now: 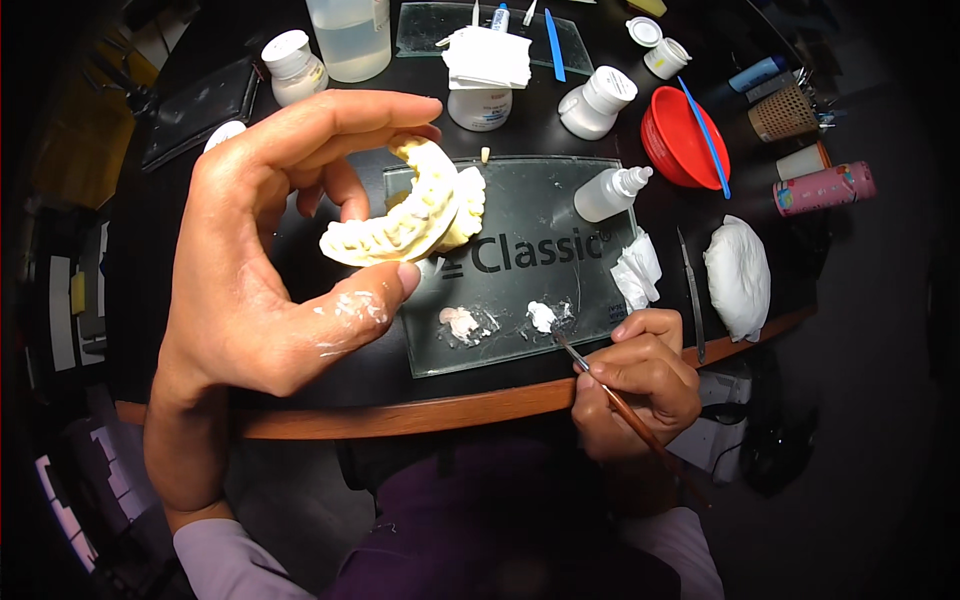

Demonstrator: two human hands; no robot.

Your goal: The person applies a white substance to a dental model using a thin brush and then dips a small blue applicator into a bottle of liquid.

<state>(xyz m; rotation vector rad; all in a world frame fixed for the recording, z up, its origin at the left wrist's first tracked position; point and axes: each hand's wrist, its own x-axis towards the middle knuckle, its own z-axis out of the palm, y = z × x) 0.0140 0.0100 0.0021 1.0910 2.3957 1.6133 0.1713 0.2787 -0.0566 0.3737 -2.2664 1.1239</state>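
A pale yellow dental cast is held up over the left part of a glass slab, gripped between the thumb and fingers of my left hand. White smears mark that thumb. In a pen-like hold, my right hand has a thin brush with a brown handle. The brush tip is at the edge of a white paste mound on the slab; whether it touches the paste I cannot tell. Left of that mound lies a pinkish paste dab. One small tooth rests near the slab's far edge.
A dropper bottle and crumpled tissue are on the slab's right side. Beyond stand white jars, a clear container and a red bowl with a blue spatula. A knife-like tool and white bundle lie at right.
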